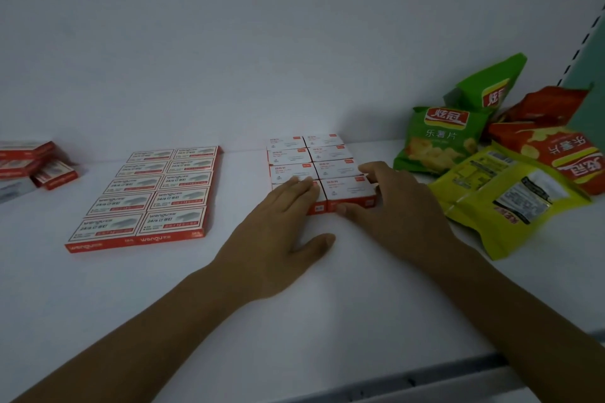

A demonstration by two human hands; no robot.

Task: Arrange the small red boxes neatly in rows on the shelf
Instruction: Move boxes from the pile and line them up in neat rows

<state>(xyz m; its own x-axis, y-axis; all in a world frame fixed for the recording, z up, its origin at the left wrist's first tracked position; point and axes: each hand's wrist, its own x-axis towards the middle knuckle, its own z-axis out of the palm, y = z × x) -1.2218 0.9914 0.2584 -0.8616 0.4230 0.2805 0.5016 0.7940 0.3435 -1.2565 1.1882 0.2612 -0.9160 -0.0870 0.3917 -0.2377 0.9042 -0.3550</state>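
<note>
Nearest: left hand [278,232] laid flat, fingers straight, atop near-left one of small red-and-white cardboard boxes [327,154]; right hand [396,206] curled round near-right one, thumb against its front edge. Eight lying flat, two columns of four, edges touching, toward back of white shelf [327,304].

The left hand [278,232] lies flat on the small red boxes [289,155]; the right hand [396,206] holds the near right box [348,191].

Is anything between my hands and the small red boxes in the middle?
Nothing visible. The left hand rests on the front-left box, the right hand grips the front-right box; chip bags lie to the right.
</note>
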